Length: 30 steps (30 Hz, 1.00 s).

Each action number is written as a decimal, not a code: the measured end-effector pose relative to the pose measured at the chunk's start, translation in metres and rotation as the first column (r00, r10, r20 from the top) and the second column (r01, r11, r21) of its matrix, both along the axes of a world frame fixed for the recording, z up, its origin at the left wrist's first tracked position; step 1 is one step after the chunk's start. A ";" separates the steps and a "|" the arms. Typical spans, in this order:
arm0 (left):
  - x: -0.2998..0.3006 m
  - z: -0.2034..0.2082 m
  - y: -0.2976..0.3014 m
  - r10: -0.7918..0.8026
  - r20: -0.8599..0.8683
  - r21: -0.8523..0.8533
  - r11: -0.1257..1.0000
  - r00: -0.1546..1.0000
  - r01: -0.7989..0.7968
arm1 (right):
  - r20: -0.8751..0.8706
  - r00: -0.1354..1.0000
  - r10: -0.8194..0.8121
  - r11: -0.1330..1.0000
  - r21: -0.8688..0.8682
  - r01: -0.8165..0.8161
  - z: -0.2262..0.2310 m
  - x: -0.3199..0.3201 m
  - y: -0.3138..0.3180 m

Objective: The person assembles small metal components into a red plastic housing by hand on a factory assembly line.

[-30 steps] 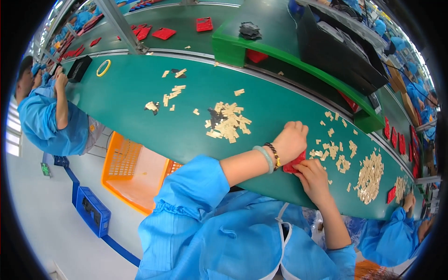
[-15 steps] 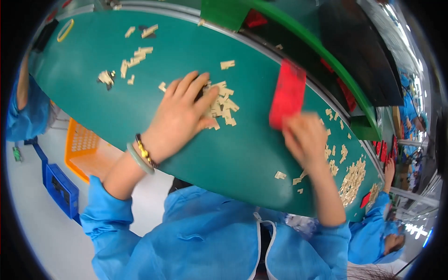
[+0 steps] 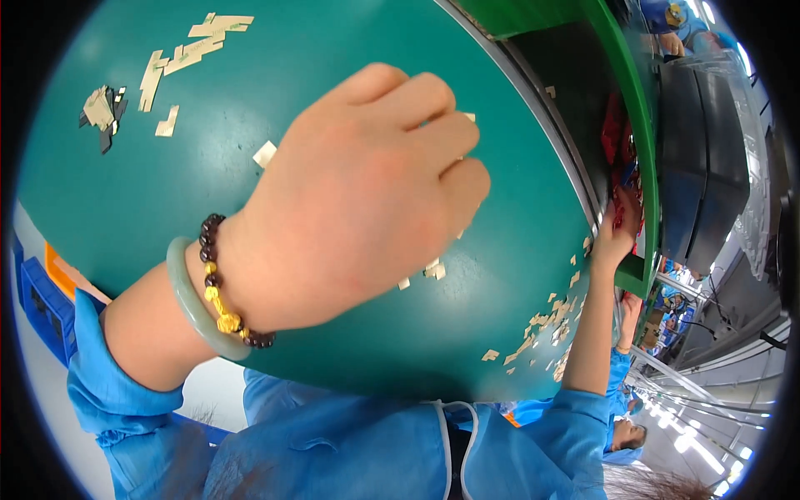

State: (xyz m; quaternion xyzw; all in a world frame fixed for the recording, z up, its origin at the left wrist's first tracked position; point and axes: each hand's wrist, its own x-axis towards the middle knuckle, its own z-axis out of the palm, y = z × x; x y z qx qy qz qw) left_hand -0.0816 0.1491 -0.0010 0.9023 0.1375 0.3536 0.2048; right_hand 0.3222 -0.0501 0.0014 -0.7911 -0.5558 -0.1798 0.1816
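My left hand [image 3: 367, 183] is raised large over the green table, back of the hand up, with its fingers curled in. Whatever they hold, if anything, is hidden underneath. A few cream-coloured paper-like pieces [image 3: 435, 269] peek out past it; the hand covers most of that spot. On the wrist are a pale green bangle [image 3: 196, 304] and a dark beaded bracelet [image 3: 208, 250]. Far to the right, my right hand [image 3: 617, 233] reaches under the green shelf among red pieces [image 3: 615, 133]. Its fingers are partly hidden there, so its grip is unclear.
Cream strips [image 3: 196, 52] lie at the far left above a small heap of cream and black pieces [image 3: 102, 112]. More cream scraps [image 3: 542, 329] are scattered near my right forearm. The green shelf [image 3: 642, 108] borders the far right side. A blue bin [image 3: 46, 308] stands below left.
My left hand has lifted from the cream pile toward the camera and curled up. My right hand has moved right, from the red rectangular piece over the table to under the shelf. The view has swung right.
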 end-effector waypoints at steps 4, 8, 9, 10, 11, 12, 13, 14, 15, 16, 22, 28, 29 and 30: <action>0.004 0.005 -0.002 0.004 0.068 -0.023 1.000 0.998 -0.002 | -0.074 0.993 -0.088 0.996 0.027 0.090 -0.002 0.029 -0.006; 0.011 0.009 0.005 -0.088 0.127 -0.073 0.992 0.988 0.098 | 0.141 0.974 -0.177 0.965 -0.169 0.200 0.001 0.033 0.061; 0.013 0.006 0.007 -0.097 0.135 -0.130 0.985 0.986 0.114 | 0.118 0.971 -0.209 0.953 -0.199 0.230 0.001 0.034 0.070; 0.012 0.004 0.007 -0.096 0.129 -0.183 0.976 0.987 0.118 | 0.092 0.970 -0.223 0.957 -0.167 0.236 0.005 0.013 0.076; 0.012 0.002 0.005 -0.113 0.110 -0.146 0.981 0.988 0.128 | -0.020 0.965 -0.261 0.932 -0.264 0.247 0.015 -0.019 0.086; 0.012 0.000 0.000 -0.077 0.161 -0.323 0.938 0.984 0.126 | -0.128 0.945 -0.302 0.902 -0.358 0.240 0.021 -0.045 0.088; 0.012 0.002 -0.003 -0.033 0.207 -0.486 0.864 0.978 0.132 | -0.131 0.987 -0.091 0.966 -0.251 0.056 0.024 -0.063 0.075; 0.012 0.006 -0.007 -0.066 0.203 -0.451 0.880 0.977 0.153 | -0.092 0.989 0.114 0.981 -0.148 -0.127 0.029 -0.084 0.053; 0.010 0.010 -0.013 -0.041 0.206 -0.668 0.724 0.978 0.171 | -0.076 0.978 0.195 0.971 -0.122 -0.204 0.039 -0.112 0.034; 0.008 0.016 -0.018 -0.015 0.195 -0.842 0.511 0.981 0.175 | -0.056 0.960 0.273 0.955 -0.105 -0.277 0.046 -0.142 0.013; 0.028 0.050 -0.060 -0.175 0.319 -0.709 0.608 0.931 0.357 | -0.269 0.884 0.381 0.898 -0.121 -0.424 0.046 -0.229 -0.078; 0.048 0.060 -0.108 -0.230 0.327 -0.942 -0.011 0.916 0.334 | -0.742 0.570 0.353 0.935 0.302 -0.186 0.062 -0.232 -0.062; 0.054 0.056 -0.121 -0.161 0.388 -0.920 -0.011 0.907 0.392 | -0.823 0.398 0.405 0.910 0.407 -0.085 0.061 -0.234 -0.060; 0.061 0.053 -0.129 -0.090 0.449 -0.892 0.010 0.889 0.451 | -0.851 0.207 0.482 0.868 0.497 0.022 0.060 -0.234 -0.054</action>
